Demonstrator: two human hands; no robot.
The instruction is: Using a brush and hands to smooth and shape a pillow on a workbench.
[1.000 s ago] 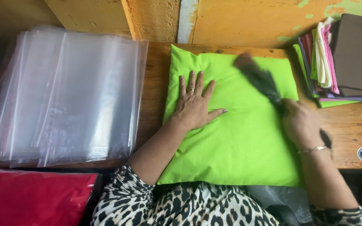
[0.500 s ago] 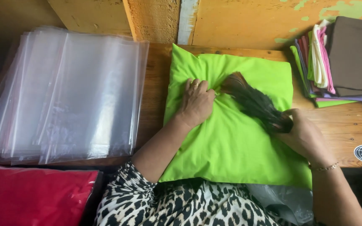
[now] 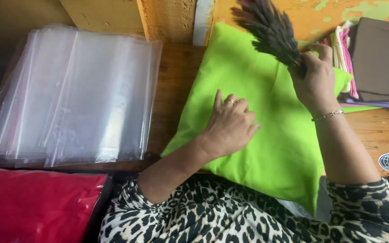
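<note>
Lime-green cushion (image 3: 266,135) lies on the wooden worktop (image 3: 176,85), tilted, its near corner overhanging the edge. Left hand (image 3: 230,126) rests on it, fingers loosely curled, gripping nothing. Right hand (image 3: 316,81) is closed around a dark feather duster (image 3: 271,29), raised above the cushion's far edge. Clear plastic bags (image 3: 77,94) are stacked to the left.

square fabric cushion (image 3: 266,135): lime green
bundled feather duster (image 3: 269,29): dark brown-grey
sleeve (image 3: 212,216): leopard print
stacked plastic bags (image 3: 77,94): clear
wrapped cushion (image 3: 32,202): red

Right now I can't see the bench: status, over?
Left hand flat on green cushion. Right hand gripping feather brush, raised. Plastic bags alongside, clear of cushion.
</note>
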